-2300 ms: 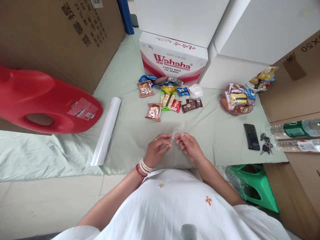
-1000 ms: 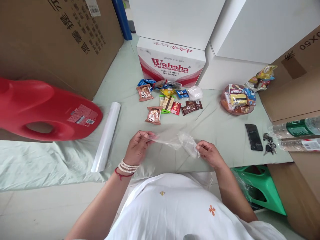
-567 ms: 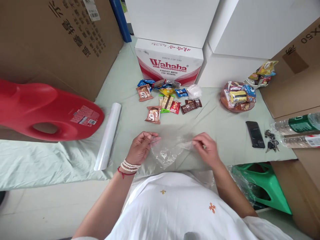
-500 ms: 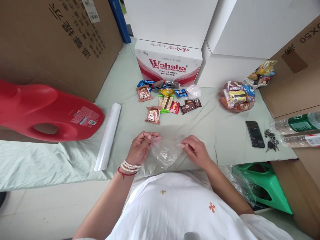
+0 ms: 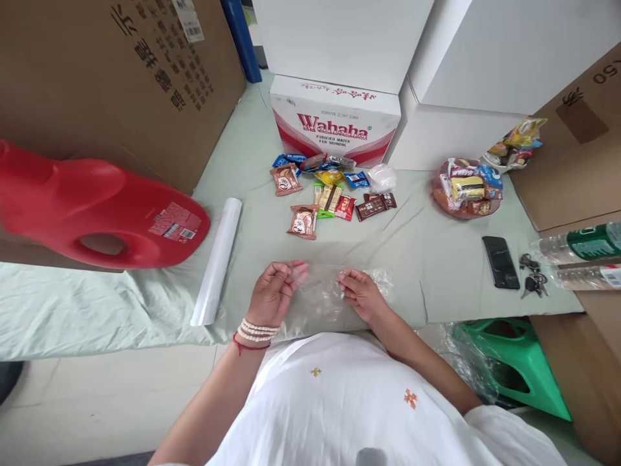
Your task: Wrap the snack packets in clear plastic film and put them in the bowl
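Observation:
Between my two hands stretches a clear plastic bag (image 5: 317,294), thin and see-through, near the table's front edge. My left hand (image 5: 276,288), with beads at the wrist, pinches its left side, and the fingers show pink through the film. On the other side my right hand (image 5: 358,292) grips the bag with closed fingers, and more crinkled film spreads out behind that hand. Beyond the hands lie several wrapped snacks, among them a brown packet (image 5: 303,221), a red packet (image 5: 345,207) and a dark brown bar (image 5: 372,207). A white crumpled bundle (image 5: 382,177) lies beside them.
A white plastic roll (image 5: 217,262) and a large red jug (image 5: 111,213) are at left. A white-and-red box (image 5: 334,123) stands behind the snacks. To the right are a snack-filled bowl (image 5: 442,202), a phone (image 5: 501,262), keys (image 5: 533,281) and bottles (image 5: 577,246).
My right hand has moved left, closer to my left hand. The bag is now stretched flatter and wider, with film showing past my right hand. The view has shifted slightly.

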A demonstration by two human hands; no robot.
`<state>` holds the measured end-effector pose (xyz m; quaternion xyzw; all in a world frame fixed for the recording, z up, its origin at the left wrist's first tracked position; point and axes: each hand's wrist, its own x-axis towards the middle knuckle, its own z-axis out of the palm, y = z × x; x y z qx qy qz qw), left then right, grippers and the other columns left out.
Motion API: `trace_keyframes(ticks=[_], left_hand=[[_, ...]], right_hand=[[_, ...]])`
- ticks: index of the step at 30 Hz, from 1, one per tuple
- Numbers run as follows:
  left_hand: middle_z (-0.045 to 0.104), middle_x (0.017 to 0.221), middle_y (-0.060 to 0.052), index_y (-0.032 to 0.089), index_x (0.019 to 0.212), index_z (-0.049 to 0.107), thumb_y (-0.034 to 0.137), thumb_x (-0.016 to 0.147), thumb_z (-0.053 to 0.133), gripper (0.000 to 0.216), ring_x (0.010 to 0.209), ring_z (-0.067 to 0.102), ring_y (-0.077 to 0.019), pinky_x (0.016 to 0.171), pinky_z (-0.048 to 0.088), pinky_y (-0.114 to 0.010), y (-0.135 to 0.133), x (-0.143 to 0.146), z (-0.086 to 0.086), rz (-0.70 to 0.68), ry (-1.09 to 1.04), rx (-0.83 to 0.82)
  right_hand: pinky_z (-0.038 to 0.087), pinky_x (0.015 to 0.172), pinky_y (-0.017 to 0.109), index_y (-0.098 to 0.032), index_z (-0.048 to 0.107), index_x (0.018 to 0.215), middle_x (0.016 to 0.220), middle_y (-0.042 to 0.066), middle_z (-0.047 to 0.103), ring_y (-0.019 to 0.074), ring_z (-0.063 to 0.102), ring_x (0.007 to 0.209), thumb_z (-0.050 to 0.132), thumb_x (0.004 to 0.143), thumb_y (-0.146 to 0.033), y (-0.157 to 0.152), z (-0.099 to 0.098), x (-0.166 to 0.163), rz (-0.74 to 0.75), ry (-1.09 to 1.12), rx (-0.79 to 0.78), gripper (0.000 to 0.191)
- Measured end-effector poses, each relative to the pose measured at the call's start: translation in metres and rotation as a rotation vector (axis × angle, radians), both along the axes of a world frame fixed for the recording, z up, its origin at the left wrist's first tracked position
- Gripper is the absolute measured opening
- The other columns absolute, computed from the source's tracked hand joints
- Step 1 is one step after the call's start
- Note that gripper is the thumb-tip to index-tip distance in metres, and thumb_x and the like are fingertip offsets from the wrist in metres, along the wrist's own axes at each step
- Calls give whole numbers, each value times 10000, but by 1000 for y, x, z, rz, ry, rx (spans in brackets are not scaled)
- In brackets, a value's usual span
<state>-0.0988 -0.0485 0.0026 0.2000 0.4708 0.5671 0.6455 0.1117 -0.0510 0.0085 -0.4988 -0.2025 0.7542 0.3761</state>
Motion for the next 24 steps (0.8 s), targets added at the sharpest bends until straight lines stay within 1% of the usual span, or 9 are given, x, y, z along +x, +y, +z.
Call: trace_keyframes(ticks=[3, 5, 9, 12, 14, 17, 19, 21, 24], left_hand=[[755, 960, -68, 194, 766, 551, 409, 632, 863, 402, 943, 733, -218, 899, 588, -394, -2, -25, -14, 124, 162, -143], [741, 1053, -85, 193, 837, 577, 371, 630, 814, 360, 989, 717, -241, 893, 581, -410, -7, -40, -15, 157, 390, -186], [626, 1354, -101, 211, 1141, 624, 274, 711, 692, 440, 1298, 580, -274, 1056, 502, -437, -8, -46, 14, 154, 952, 105], [610, 1381, -116, 201, 1324, 561, 358, 863, 612, 490, 1327, 554, -276, 1148, 422, -485, 12, -22, 37, -6, 1204, 348], [621, 1376, -157, 166, 1366, 528, 429, 917, 578, 523, 1325, 557, -299, 1143, 416, -488, 33, 1, 39, -154, 1323, 396], [709, 1223, -162, 158, 1374, 532, 429, 928, 585, 525, 1141, 668, -313, 944, 513, -420, 58, 33, 23, -475, 1448, 227], [756, 1062, -127, 183, 1267, 618, 366, 950, 546, 374, 990, 713, -296, 814, 507, -366, 62, 43, 8, -625, 1512, 81], [766, 961, -97, 206, 1128, 679, 313, 977, 477, 274, 907, 719, -267, 752, 473, -328, 56, 45, -5, -605, 1547, 1], [748, 861, -68, 212, 1055, 687, 321, 991, 430, 286, 820, 698, -232, 705, 440, -303, 40, 34, -20, -425, 1515, -31]], right_hand=[[269, 493, 201, -203, 585, 718, 733, -30, 518, 81, 377, 585, 818, 669, -368, -2, 6, 18, -54, -12, 106, 289], [391, 589, 220, -203, 586, 673, 885, 11, 598, 125, 495, 736, 770, 689, -335, -2, 9, 29, -59, -66, 209, 226], [489, 799, 299, -203, 590, 645, 1209, 41, 651, 200, 571, 991, 677, 762, -328, 0, 10, 46, 86, -240, 415, 192], [499, 918, 358, -205, 586, 661, 1334, 43, 633, 235, 584, 1113, 674, 809, -352, 3, 13, 52, 222, -287, 529, 227], [510, 939, 381, -205, 571, 659, 1382, 50, 618, 258, 577, 1180, 698, 820, -377, 5, 18, 53, 296, -269, 549, 268], [532, 926, 394, -208, 566, 680, 1344, 64, 647, 262, 615, 1150, 706, 835, -414, 3, 23, 59, 324, -273, 496, 293], [553, 846, 372, -215, 573, 711, 1224, 67, 697, 233, 663, 1000, 701, 829, -443, -2, 21, 69, 253, -329, 409, 287], [556, 755, 337, -217, 584, 732, 1107, 64, 723, 203, 665, 870, 710, 800, -469, -11, 13, 85, 148, -416, 314, 290], [545, 679, 307, -211, 591, 749, 1011, 63, 720, 182, 643, 791, 715, 765, -540, -28, 2, 120, 50, -541, 213, 351]])
